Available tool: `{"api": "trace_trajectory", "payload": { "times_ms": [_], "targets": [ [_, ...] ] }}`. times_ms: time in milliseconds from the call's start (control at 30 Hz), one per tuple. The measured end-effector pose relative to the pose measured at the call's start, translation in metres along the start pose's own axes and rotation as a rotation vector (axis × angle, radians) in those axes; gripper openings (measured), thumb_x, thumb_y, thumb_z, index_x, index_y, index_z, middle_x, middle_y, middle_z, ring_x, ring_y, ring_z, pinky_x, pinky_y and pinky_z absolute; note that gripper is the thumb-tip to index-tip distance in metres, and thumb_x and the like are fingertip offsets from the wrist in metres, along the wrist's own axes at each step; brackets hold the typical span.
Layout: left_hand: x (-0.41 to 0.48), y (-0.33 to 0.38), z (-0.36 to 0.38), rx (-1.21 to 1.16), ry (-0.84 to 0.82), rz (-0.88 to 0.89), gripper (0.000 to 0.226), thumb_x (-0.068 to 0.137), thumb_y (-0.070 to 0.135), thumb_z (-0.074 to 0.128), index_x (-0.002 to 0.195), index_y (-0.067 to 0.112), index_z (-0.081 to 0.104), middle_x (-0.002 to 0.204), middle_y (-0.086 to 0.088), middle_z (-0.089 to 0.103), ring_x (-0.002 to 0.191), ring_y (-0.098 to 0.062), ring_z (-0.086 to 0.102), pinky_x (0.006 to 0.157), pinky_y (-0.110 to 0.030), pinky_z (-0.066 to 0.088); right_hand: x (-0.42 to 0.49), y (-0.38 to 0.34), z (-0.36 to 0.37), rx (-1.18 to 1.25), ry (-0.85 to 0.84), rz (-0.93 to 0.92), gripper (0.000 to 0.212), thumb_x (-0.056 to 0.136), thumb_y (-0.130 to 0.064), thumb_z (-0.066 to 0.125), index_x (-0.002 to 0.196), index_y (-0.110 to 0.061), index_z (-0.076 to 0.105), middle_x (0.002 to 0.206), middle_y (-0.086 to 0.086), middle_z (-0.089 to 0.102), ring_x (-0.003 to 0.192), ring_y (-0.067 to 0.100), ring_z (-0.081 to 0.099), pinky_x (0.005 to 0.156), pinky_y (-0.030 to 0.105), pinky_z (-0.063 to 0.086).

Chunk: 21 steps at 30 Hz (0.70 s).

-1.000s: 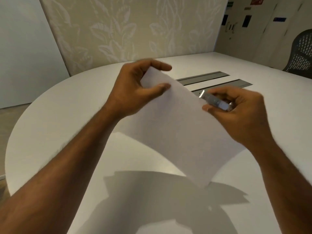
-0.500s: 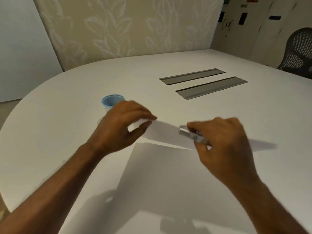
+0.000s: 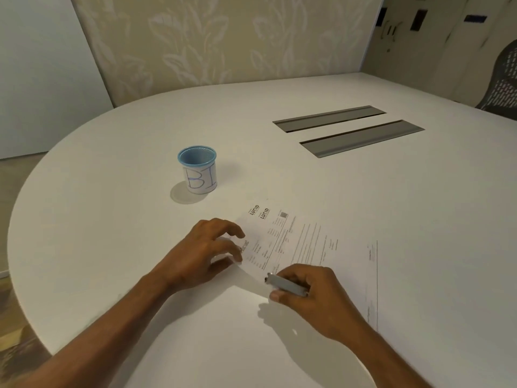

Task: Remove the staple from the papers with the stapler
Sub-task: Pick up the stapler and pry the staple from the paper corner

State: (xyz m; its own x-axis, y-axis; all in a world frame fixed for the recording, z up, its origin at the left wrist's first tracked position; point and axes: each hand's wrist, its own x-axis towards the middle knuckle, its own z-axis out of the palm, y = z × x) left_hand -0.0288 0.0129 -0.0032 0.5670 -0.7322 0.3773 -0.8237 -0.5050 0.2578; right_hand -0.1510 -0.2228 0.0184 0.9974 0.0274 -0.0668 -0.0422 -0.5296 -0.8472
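Since half a second ago we have brought the papers (image 3: 305, 247) down flat on the counter (image 3: 419, 197), printed side up, and the blue mesh cup (image 3: 197, 169) now shows in full beyond our left hand (image 3: 204, 253).

Our left fingers (image 3: 235, 233) are spread loosely, tips pressing on the near-left corner of the sheets, gripping nothing. Our right hand (image 3: 310, 298) is closed round the stapler (image 3: 285, 285), a slim grey metal bar whose nose pokes out just ahead of the thumb, over the sheet's near edge.

We cannot make out the staple itself; it is too small to see.

We judge the risks to be these: thin, limp paper may tear if the metal tip digs in at a steep angle, and the smooth, matt counter gives little friction, so the sheets may skid under light fingertip pressure. A freed staple could also spring away and be lost on the pale surface.
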Motion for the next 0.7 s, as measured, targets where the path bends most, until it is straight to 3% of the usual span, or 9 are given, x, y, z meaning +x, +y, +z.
{"api": "trace_trajectory", "payload": {
  "times_ms": [67,167,267,367,467,533,600,700],
  "targets": [
    [0.001,-0.001,0.0,0.008,-0.006,-0.02,0.017,0.081,0.022,0.075,0.091,0.035,0.069,0.128,0.001,0.059,0.115,-0.017,0.052,0.094,-0.031,0.04,0.009,0.001,-0.002,0.158,0.05,-0.008,0.018,0.072,-0.03,0.08,0.088,-0.024,0.074,0.08,-0.005,0.074,0.069,0.008,0.066,0.067,0.027,0.055],
    [0.0,-0.001,0.006,-0.03,0.048,-0.098,0.018,0.079,0.021,0.078,0.087,0.034,0.07,0.129,-0.002,0.057,0.117,-0.018,0.05,0.094,-0.036,0.041,0.025,0.004,-0.002,0.377,0.114,0.023,0.012,0.074,-0.014,0.078,0.085,-0.014,0.074,0.073,0.007,0.074,0.057,0.013,0.061,0.052,0.019,0.048],
    [-0.004,-0.004,0.016,-0.138,0.129,-0.275,0.019,0.077,0.022,0.077,0.088,0.036,0.07,0.134,0.004,0.051,0.122,-0.019,0.049,0.099,-0.041,0.042,0.035,0.008,0.001,0.428,0.122,0.038,0.01,0.077,-0.008,0.074,0.087,-0.008,0.072,0.071,0.011,0.074,0.053,0.011,0.06,0.048,0.017,0.046],
    [0.0,-0.002,0.023,-0.362,0.297,-0.499,0.035,0.08,0.016,0.075,0.112,0.028,0.068,0.133,0.003,0.051,0.118,-0.013,0.054,0.097,-0.033,0.047,0.038,0.012,0.005,0.459,0.151,0.036,0.011,0.077,-0.009,0.074,0.089,-0.008,0.072,0.07,0.009,0.073,0.054,0.011,0.06,0.047,0.015,0.046],
    [0.012,0.018,0.023,-0.731,0.412,-0.921,0.057,0.085,0.016,0.073,0.136,0.014,0.049,0.122,-0.002,0.058,0.099,-0.015,0.064,0.074,-0.019,0.051,0.038,0.013,0.012,0.505,0.232,0.062,0.011,0.077,-0.014,0.074,0.088,-0.012,0.072,0.073,0.011,0.073,0.057,0.012,0.061,0.051,0.017,0.048],
    [0.017,0.028,0.025,-0.991,0.46,-1.035,0.045,0.091,0.013,0.065,0.133,0.006,0.052,0.106,-0.007,0.07,0.085,-0.02,0.069,0.074,-0.026,0.056,0.039,0.012,0.018,0.516,0.253,0.073,0.01,0.078,-0.017,0.074,0.087,-0.014,0.072,0.072,0.007,0.073,0.056,0.009,0.06,0.049,0.016,0.046],
    [0.021,0.038,0.024,-1.117,0.477,-1.024,0.025,0.094,0.011,0.059,0.117,0.003,0.065,0.088,-0.009,0.077,0.075,-0.023,0.072,0.075,-0.035,0.06,0.037,0.01,0.024,0.503,0.263,0.092,0.01,0.079,-0.02,0.074,0.088,-0.017,0.071,0.072,0.005,0.072,0.057,0.007,0.06,0.05,0.015,0.045],
    [0.025,0.041,0.022,-1.12,0.541,-1.02,0.014,0.092,0.004,0.062,0.104,0.001,0.069,0.085,-0.011,0.076,0.066,-0.014,0.073,0.058,-0.021,0.058,0.034,0.008,0.029,0.498,0.255,0.115,0.012,0.079,-0.023,0.073,0.09,-0.02,0.071,0.075,0.003,0.073,0.058,0.006,0.061,0.052,0.016,0.046]
  ]
}}
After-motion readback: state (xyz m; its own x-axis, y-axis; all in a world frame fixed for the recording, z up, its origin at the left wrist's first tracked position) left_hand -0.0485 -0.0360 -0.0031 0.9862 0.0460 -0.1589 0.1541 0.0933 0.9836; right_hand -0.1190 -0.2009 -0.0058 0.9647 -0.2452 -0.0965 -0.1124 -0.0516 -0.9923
